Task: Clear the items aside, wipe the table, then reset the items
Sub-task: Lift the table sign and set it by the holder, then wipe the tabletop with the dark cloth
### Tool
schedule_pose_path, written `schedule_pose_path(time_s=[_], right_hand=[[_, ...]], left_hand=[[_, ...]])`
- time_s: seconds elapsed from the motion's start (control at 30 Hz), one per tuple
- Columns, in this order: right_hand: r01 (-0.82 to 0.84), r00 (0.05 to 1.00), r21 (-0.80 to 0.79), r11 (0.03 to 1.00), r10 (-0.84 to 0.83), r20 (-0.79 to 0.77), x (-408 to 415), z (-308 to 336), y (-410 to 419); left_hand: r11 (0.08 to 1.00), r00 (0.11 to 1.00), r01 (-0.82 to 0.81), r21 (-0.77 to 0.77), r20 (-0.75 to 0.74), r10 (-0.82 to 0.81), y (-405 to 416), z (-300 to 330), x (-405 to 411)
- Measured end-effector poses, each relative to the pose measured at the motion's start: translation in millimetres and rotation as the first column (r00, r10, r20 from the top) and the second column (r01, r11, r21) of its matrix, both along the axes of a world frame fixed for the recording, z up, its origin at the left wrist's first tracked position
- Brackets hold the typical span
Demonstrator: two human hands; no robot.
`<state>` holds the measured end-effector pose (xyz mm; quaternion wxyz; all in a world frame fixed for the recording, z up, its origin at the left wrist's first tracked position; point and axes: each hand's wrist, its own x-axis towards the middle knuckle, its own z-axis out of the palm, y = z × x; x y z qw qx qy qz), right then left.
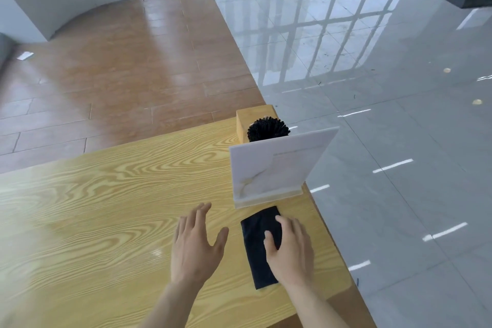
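Right now the dark cloth, folded into a long strip, lies flat on the wooden table near its right edge, just in front of the white sign stand. Right hand rests palm-down on the cloth's right half, fingers loosely together and laid flat, pressing rather than pinching; thumb sits on the fabric. Looks like a wiping hold, weight on top so the cloth slides with the palm. Left hand hovers over bare wood just left of the cloth, fingers spread apart, gripping nothing; can't tell if it touches the surface.

Sign stand is upright on its clear base, close to the right edge, its near foot nearly touching the cloth's far end. Behind it a wooden box stands at the far right corner, holding a bunch of black sticks, maybe straws, fanned out on top; the holder's lower part is hidden by the sign. Both items are crowded at the corner, probably pushed aside so the broad left stretch stays open for wiping.

Judging by that, clearing seems done, wiping is the step in hand, reset not yet done.
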<state>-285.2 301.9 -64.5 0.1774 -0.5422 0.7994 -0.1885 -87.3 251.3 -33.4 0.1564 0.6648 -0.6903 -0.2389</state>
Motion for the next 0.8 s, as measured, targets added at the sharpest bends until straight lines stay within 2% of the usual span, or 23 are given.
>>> schedule_pose_path(time_s=[0.17, 0.33, 0.6, 0.8], right_hand=[[-0.167, 0.978, 0.161, 0.973, 0.184, -0.095, 17.1, -38.4, 13.7], [-0.215, 0.953, 0.220, 0.952, 0.254, -0.168, 17.2, -65.0, 12.1], [-0.198, 0.943, 0.084, 0.977, 0.213, -0.254, 22.7, -89.2, 14.3], [-0.213, 0.957, -0.130, 0.968, 0.180, -0.228, 40.2, -102.6, 6.4]], left_hand=[[0.997, 0.985, 0.082, -0.005, 0.151, -0.081, 19.4, -36.0, 12.7], [0.989, 0.954, 0.142, 0.046, 0.259, -0.149, 29.7, -66.8, 24.4], [0.992, 0.929, 0.105, 0.065, 0.351, -0.121, 30.4, -92.6, 54.8], [0.989, 0.928, 0.098, 0.110, 0.349, -0.131, 30.7, -99.7, 90.0]])
